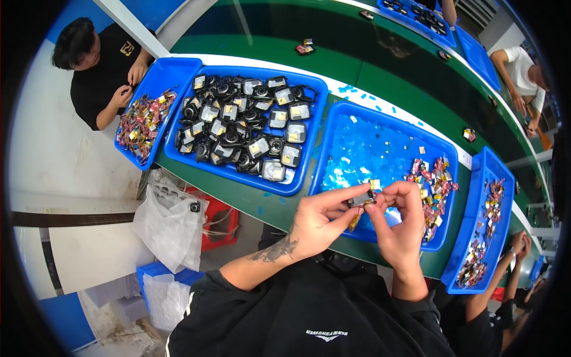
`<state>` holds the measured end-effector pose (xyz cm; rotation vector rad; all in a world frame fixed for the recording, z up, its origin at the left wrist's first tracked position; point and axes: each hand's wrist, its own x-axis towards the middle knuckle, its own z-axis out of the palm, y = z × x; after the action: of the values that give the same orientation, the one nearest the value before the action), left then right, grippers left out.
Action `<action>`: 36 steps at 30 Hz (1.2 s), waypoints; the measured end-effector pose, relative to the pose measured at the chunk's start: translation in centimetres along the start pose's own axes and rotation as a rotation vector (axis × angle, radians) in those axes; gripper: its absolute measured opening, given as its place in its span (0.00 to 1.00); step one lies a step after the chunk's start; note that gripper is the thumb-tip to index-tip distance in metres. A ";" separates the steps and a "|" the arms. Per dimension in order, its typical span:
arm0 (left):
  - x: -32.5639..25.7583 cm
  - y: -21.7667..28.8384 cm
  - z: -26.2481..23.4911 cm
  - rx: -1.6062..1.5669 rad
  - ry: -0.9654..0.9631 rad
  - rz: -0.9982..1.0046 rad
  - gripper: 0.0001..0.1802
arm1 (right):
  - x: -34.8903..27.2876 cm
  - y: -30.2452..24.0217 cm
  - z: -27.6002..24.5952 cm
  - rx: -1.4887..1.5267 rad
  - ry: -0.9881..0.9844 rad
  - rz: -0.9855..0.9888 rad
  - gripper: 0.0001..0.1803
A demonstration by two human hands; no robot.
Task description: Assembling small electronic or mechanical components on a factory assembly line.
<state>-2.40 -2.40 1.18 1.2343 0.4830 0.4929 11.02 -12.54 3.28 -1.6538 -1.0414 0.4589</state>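
Observation:
Both of my hands come together over the near edge of a blue tray. Between the thumb and fingers of my left hand is a small dark electronic assembly with a silvery part. My right hand pinches the other end of it, its fingertips almost touching the left ones. A yellow piece shows just below the fingers; whether it is attached I cannot tell. Blue film scraps cover much of the tray's bottom. Small red, yellow and silver electronic parts are heaped at its right side.
To the left, a blue tray holds many black watch-like units. A tray of wired parts stands beyond it, near a person in black. Another parts tray lies right. A green conveyor belt runs behind.

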 end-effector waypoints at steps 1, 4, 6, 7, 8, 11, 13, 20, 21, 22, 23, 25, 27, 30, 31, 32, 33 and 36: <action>0.0 0.0 0.1 -0.002 0.000 0.002 0.23 | -0.1 0.1 0.0 -0.005 0.013 0.018 0.20; 0.1 -0.3 0.1 -0.030 0.032 0.043 0.22 | 0.2 -0.1 0.5 -0.066 0.055 0.016 0.20; -0.2 -0.5 -0.1 -0.116 0.001 0.072 0.22 | 0.3 -0.3 0.7 -0.117 0.077 -0.006 0.20; -0.3 -0.5 0.1 -0.116 0.008 0.077 0.22 | 0.1 -0.2 0.9 -0.027 0.030 0.063 0.20; -0.3 -0.5 0.3 -0.109 0.066 0.071 0.22 | 0.2 -0.2 1.2 0.069 -0.022 0.127 0.20; 0.6 -0.4 1.1 -0.133 0.102 0.070 0.23 | 1.2 -0.7 0.7 -0.169 -0.055 0.030 0.17; 1.0 -0.2 0.6 -0.198 0.098 0.028 0.23 | 2.8 -1.7 0.0 -0.258 -0.198 0.006 0.17; 1.4 4.2 -11.9 1.587 0.421 0.241 0.21 | 16.6 7.6 -5.7 -0.280 -0.080 0.141 0.22; 1.7 4.4 -12.1 1.640 0.418 0.225 0.21 | 19.3 9.4 -6.8 -0.293 0.002 0.210 0.21; 2.1 4.1 -12.3 1.697 0.416 0.208 0.21 | 21.0 11.6 -7.8 -0.299 0.084 0.280 0.21; 2.2 3.6 -12.6 1.698 0.400 0.256 0.22 | 21.5 14.6 -8.4 -0.449 0.186 0.249 0.20; 2.1 3.5 -12.5 1.691 0.378 0.306 0.19 | 22.1 17.5 -8.5 -0.568 0.285 0.293 0.19; 1.3 3.9 -12.2 1.682 0.443 0.443 0.14 | 21.4 16.2 -7.2 -0.577 0.262 0.355 0.16; 1.8 2.9 -11.4 1.095 0.407 0.350 0.11 | 19.3 13.7 -7.6 -0.724 0.408 0.090 0.13; 2.1 2.2 -10.1 0.715 0.358 0.296 0.10 | 18.2 11.2 -6.4 -0.608 0.343 -0.003 0.13; 2.2 1.5 -8.6 0.334 0.315 0.236 0.09 | 16.9 7.9 -4.4 -0.487 0.270 -0.090 0.12; 2.2 1.6 -7.4 0.230 0.209 0.154 0.09 | 14.6 4.9 -2.4 -0.307 0.044 -0.048 0.12; 2.8 1.2 -5.1 0.007 0.068 0.025 0.10 | 8.5 -0.6 1.6 0.095 -0.495 0.159 0.09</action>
<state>-3.29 3.43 0.80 1.2349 0.5279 0.5567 14.22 -4.64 5.04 -1.5799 -1.2233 1.0452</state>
